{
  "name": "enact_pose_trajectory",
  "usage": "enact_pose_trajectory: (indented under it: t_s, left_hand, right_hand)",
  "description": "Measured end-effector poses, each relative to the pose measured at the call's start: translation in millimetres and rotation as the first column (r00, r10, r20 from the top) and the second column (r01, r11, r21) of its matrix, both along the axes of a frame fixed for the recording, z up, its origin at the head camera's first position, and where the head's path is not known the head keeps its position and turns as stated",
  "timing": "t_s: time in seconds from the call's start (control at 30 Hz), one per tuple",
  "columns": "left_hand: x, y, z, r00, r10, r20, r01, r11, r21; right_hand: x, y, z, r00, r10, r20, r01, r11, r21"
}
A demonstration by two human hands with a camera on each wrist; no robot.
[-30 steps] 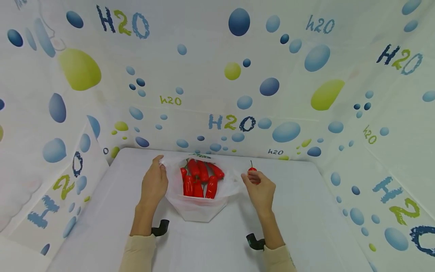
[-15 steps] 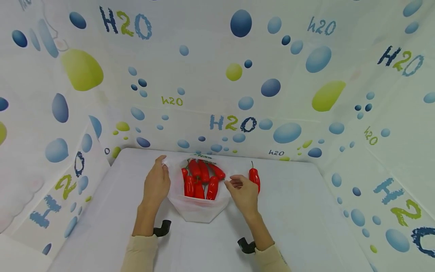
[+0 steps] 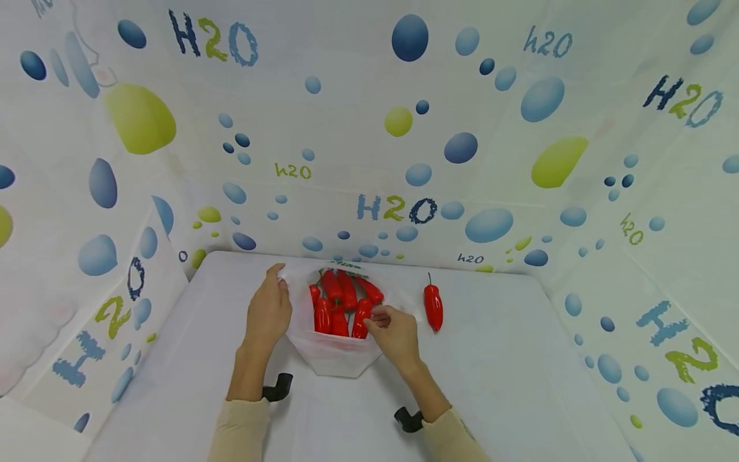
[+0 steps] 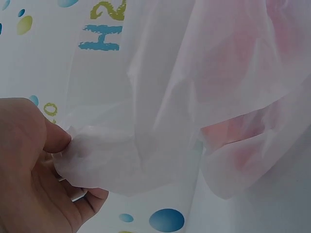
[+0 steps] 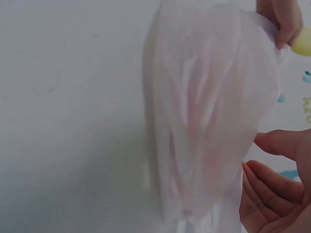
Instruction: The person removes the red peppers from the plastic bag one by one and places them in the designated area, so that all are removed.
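White bag (image 3: pixel 337 359) gapes upward, peppers (image 3: pixel 348 294) mostly lengthwise; left hand (image 3: pixel 269 309) pinches it, parted right hand (image 3: pixel 398 335) perhaps touching.

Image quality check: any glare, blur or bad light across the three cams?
Head: clearest of the three, small glare spots on the glossy red peppers; left wrist: dim, the translucent bag reduces its contents to pink smudges; right wrist: dim and soft, bag folds slightly blurred, faint shadow on the white surface beside it.
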State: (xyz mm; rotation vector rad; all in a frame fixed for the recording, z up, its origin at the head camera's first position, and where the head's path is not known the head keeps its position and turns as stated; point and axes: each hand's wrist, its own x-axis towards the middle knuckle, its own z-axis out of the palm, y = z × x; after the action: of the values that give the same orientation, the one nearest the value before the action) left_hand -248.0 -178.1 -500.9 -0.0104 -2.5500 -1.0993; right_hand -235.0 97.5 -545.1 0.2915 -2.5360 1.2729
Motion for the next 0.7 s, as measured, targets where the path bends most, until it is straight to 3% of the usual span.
enact_pose_trajectory:
  t_s: [0.3, 0.7]
  left_hand:
    - [-0.3, 1.4, -0.2, 1.000, -0.005, -0.003, 0.005, 1.000, -0.011]
    - [-0.5, -0.4, -1.2, 1.000, -0.014, 0.010, 0.014, 1.000, 0.002]
  right_hand:
    - [-3.6, -8, -13.1, 0.996, -0.023, 0.085, 0.017, 0.998, 0.062]
    - [-3.1, -14, -17.2, 0.996, -0.070, 0.060, 0.063, 0.992, 0.110]
